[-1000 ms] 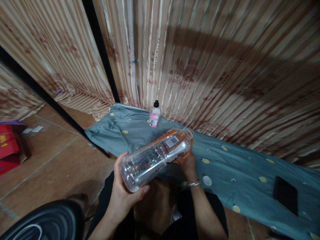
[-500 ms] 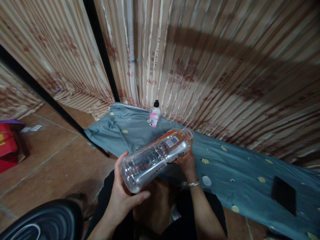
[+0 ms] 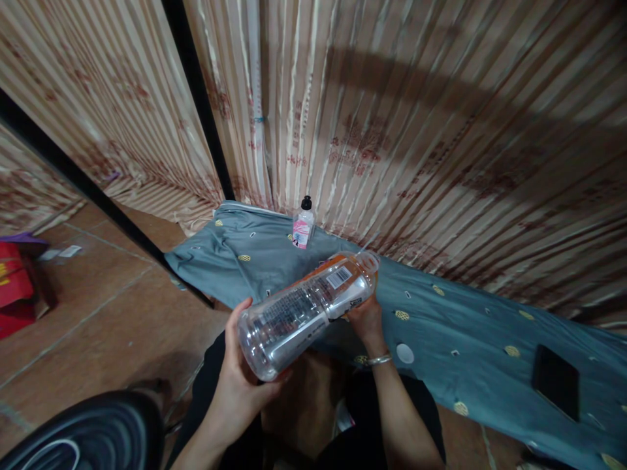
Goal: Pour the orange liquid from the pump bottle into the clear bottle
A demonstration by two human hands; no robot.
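Note:
A large clear plastic bottle [image 3: 298, 320] with an orange and silver label is held tilted above my lap, its uncapped neck pointing up to the right. My left hand [image 3: 242, 382] cups the base end, thumb underneath. Around the neck end wraps my right hand [image 3: 366, 323], its fingers mostly hidden behind the bottle. No liquid can be made out inside. Beyond it, a small pink-and-clear bottle with a black cap [image 3: 302, 225] stands on the blue-grey sheet [image 3: 470, 326]. A white round cap [image 3: 405, 354] lies on the sheet beside my right wrist.
A black phone [image 3: 556, 382] lies on the sheet at the right. Black poles [image 3: 196, 85] rise at the left before a striped curtain [image 3: 392, 117]. A black round stool [image 3: 93, 434] and a red box [image 3: 14, 281] are on the tiled floor.
My left thumb has moved from beside the base to under it, closing against the bottle. The bottle has shifted only very slightly; my right hand stays in place.

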